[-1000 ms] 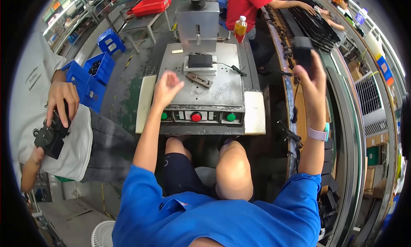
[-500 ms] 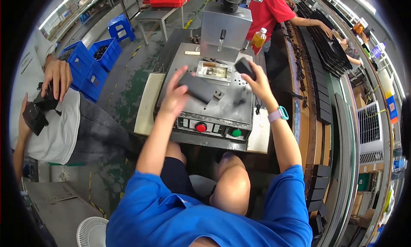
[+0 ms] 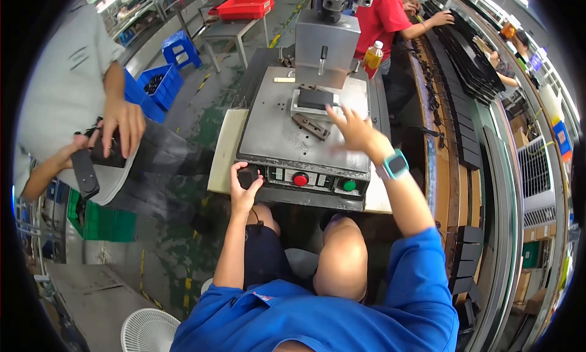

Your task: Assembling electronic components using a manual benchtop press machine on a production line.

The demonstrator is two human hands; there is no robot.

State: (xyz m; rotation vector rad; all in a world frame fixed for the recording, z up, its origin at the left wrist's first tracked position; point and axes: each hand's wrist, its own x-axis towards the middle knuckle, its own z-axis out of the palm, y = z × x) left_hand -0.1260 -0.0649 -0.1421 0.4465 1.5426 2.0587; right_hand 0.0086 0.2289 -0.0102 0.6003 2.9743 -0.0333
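Note:
Above the metal work plate (image 3: 268,129) of the press, my right hand (image 3: 357,132) reaches with fingers apart, partly blurred. Its fingertips are close to a black rectangular case (image 3: 315,98) lying in a pale metal fixture (image 3: 298,111). Whether they touch it, I cannot tell. My left hand (image 3: 244,196) is at the front left corner of the machine, closed around a small black block (image 3: 248,177); the fingers hide part of it. A thin dark cord hangs below that hand. In front of the fixture lies a worn metal bar with holes (image 3: 311,126).
The press head (image 3: 329,50) stands behind the fixture. Red (image 3: 300,179) and green (image 3: 349,185) buttons sit on the front panel. A bottle (image 3: 373,56) stands at the back right. On the left, a co-worker's hands (image 3: 122,129) hold black parts. A conveyor line (image 3: 458,132) runs along the right.
The black case now lies in the fixture. My left hand has moved down to the machine's front corner. My right hand has let go of its black block and spread its fingers.

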